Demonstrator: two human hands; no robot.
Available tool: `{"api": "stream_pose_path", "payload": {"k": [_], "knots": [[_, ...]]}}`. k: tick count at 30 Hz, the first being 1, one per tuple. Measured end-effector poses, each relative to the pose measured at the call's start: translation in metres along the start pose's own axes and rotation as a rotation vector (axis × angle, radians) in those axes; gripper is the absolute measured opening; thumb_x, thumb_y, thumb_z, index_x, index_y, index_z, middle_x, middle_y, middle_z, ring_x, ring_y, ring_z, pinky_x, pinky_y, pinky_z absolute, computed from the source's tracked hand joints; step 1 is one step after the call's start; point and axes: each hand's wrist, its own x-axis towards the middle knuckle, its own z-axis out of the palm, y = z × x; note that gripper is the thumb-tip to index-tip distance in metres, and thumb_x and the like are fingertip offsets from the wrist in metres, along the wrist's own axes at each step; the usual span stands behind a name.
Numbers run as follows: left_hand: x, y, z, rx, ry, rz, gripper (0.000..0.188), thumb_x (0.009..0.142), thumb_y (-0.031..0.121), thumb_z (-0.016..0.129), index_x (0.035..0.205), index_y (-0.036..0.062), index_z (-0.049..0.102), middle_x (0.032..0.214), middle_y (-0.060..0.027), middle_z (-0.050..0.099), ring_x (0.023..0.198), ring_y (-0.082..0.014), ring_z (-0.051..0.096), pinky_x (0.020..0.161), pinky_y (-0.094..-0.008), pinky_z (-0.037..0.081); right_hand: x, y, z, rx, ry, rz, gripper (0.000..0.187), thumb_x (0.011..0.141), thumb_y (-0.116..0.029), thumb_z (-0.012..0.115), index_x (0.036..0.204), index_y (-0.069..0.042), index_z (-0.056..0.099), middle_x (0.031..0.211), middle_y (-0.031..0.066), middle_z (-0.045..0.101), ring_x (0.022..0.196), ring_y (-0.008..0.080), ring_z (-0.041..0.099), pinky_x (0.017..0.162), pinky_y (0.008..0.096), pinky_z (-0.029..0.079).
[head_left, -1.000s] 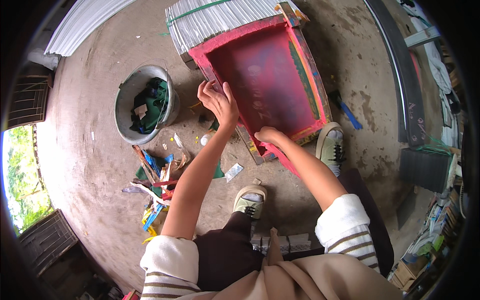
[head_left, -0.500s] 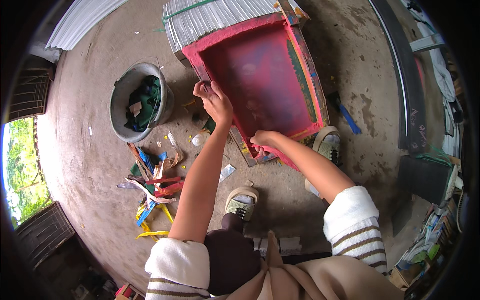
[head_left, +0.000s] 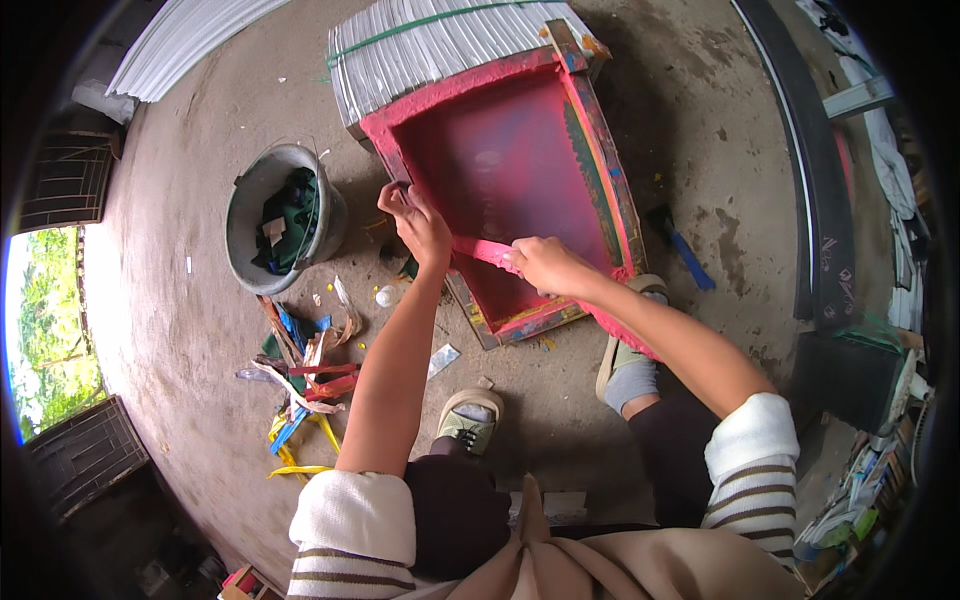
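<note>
A screen-printing frame (head_left: 470,88), its wooden rim smeared with pink, stands tilted before me. My left hand (head_left: 422,232) is closed on its left side bar, fingers curled over the edge. In my right hand (head_left: 550,267) is a pink strip of tape (head_left: 482,250), gripped over the lower part of the frame. One stretch of the tape runs taut from the right fingers to the left side bar, beside my left hand. Another pink length hangs below my right forearm, near my right shoe. The mesh inside the frame is stained pink and purple.
Behind the frame lies a bundle of pale sheets (head_left: 440,45) tied with green strap. A grey bucket (head_left: 240,220) with dark cloth stands at left, above a heap of torn tape scraps (head_left: 310,370). A blue-handled tool (head_left: 692,262) lies right of the frame.
My right hand has moved up from the frame's lower left corner, pulling the pink tape away from the left bar. My left hand keeps its hold on the bar.
</note>
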Motion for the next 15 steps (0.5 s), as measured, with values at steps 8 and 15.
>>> {"api": "stream_pose_path", "payload": {"k": [8,15], "knots": [[-0.002,-0.003,0.004,-0.082,0.020,-0.009,0.027,0.097,0.021,0.039,0.119,0.0080,0.029,0.102,-0.0273,0.053,0.092,-0.0420,0.055,0.083,-0.0444,0.042,-0.037,0.014,0.022,0.064,0.400,-0.203,0.026,0.095,-0.023,0.047,0.084,0.001,0.049,0.067,0.0195,0.057,0.055,0.0351,0.058,0.052,0.0457,0.041],[-0.001,-0.021,0.001,-0.330,0.013,-0.151,0.026,0.098,0.020,0.039,0.118,0.0037,0.035,0.094,-0.0113,0.051,0.082,-0.0175,0.050,0.078,-0.0309,0.041,-0.049,0.035,0.058,-0.064,0.399,0.001,0.025,0.093,-0.015,0.047,0.116,-0.005,0.048,0.075,0.0267,0.057,0.067,0.0443,0.058,0.058,0.0498,0.044]]}}
